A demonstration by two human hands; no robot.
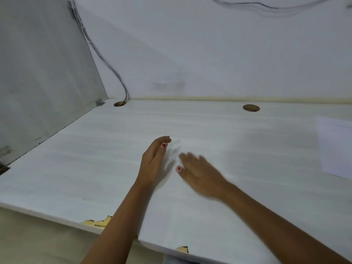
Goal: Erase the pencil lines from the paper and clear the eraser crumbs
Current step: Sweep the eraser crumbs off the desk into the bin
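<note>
A white sheet of paper [335,145] lies on the white desk [76,168] at the far right, partly cut off by the frame edge. No pencil lines, eraser or crumbs can be made out. My left hand [154,161] is over the middle of the desk, standing on its edge with fingers straight and palm facing right. My right hand [198,172] is just to its right, flat and palm down with fingers extended, blurred by motion. Neither hand holds anything, and both are well to the left of the paper.
Two round cable holes [120,103] [251,108] sit near the back edge of the desk, with cables [106,61] running down the wall into the left one. A grey side panel [42,77] closes off the left. The near desk edge has chipped spots [97,222].
</note>
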